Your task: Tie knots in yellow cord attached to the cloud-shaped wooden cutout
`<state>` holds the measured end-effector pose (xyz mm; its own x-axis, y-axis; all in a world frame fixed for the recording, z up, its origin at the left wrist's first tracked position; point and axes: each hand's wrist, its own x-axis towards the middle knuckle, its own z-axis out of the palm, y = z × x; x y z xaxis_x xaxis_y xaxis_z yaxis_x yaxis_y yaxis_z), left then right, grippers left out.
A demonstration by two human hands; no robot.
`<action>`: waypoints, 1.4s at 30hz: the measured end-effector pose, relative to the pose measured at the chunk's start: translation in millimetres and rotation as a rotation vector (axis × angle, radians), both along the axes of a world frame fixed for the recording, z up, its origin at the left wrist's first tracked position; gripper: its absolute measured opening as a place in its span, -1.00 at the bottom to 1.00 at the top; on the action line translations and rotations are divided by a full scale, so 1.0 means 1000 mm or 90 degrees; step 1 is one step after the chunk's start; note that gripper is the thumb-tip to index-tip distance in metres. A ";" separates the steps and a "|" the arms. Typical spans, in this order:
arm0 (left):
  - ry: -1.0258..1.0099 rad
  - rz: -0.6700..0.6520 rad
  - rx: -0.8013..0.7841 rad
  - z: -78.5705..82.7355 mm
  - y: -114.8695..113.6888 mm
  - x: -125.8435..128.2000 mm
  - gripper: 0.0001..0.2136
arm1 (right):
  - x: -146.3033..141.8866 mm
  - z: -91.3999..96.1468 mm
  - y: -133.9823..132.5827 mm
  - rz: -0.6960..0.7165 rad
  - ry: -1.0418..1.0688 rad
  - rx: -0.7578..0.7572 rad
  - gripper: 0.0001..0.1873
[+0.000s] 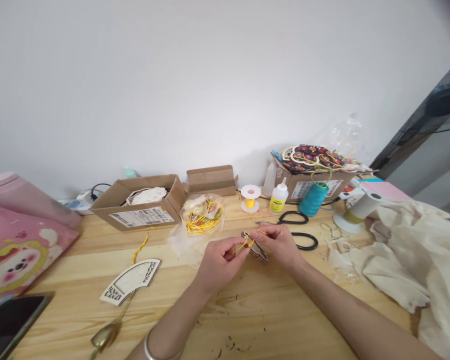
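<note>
While my left fingers (pixel 237 251) pinch yellow cord (pixel 251 244), my right fingers (pixel 264 237) grip it too, against a wooden cutout (pixel 261 255); black-handled scissors (pixel 293 222) lie just beyond.

A phone (pixel 15 320) lies at the left, near a pink bag (pixel 41 265) with a cartoon animal on it and a metal spoon (pixel 105 335). Farther back sits an open cardboard box (pixel 178 200). A glue bottle (pixel 276 204) stands beside a blue cone of thread (pixel 314 200); crumpled pale cloth (pixel 393 260) covers the right side.
</note>
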<state>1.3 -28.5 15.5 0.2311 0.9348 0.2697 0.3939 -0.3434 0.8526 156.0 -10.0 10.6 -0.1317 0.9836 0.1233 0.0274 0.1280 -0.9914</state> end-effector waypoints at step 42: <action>-0.076 0.063 -0.088 -0.008 0.008 -0.003 -0.82 | -0.001 -0.007 0.000 0.001 0.062 -0.059 -0.74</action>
